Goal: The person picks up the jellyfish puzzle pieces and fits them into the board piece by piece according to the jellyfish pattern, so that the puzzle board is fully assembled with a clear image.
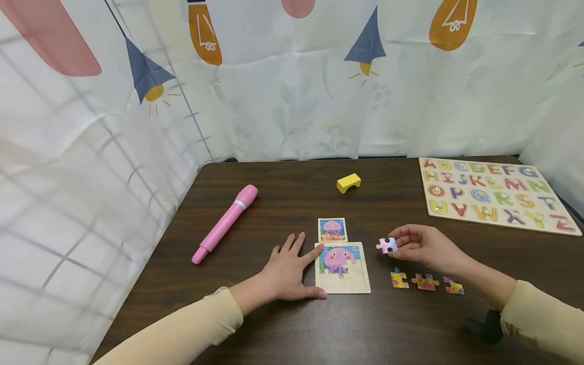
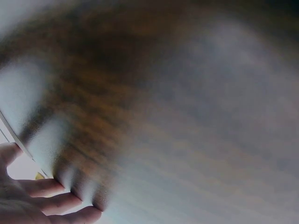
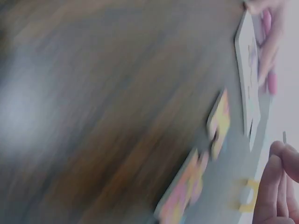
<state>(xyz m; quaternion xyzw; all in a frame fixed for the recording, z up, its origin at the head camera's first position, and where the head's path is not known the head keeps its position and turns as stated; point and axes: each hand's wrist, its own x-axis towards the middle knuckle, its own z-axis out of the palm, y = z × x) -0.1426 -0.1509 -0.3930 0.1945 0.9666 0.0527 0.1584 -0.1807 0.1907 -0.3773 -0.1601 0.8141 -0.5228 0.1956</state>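
In the head view my right hand (image 1: 422, 247) pinches a pink and light-blue jigsaw piece (image 1: 387, 246) above the table, to the right of a square wooden puzzle board (image 1: 360, 284). The board shows a partly assembled pink jellyfish picture, its lower part bare wood. My left hand (image 1: 290, 271) lies with fingers spread at the board's left side, thumb and index finger touching its edge. A small jellyfish picture card (image 1: 332, 229) sits just above the board. Below my right hand lie a yellow piece (image 1: 399, 279), a pink-and-yellow piece (image 1: 425, 282) and another yellow piece (image 1: 453, 286).
A pink stick-like toy (image 1: 225, 223) lies at the left of the dark wooden table (image 1: 283, 197). Toward the back stands a yellow arch block (image 1: 349, 183). An alphabet board (image 1: 497, 195) occupies the far right corner. Patterned white curtains (image 1: 292, 111) hang behind and beside the table.
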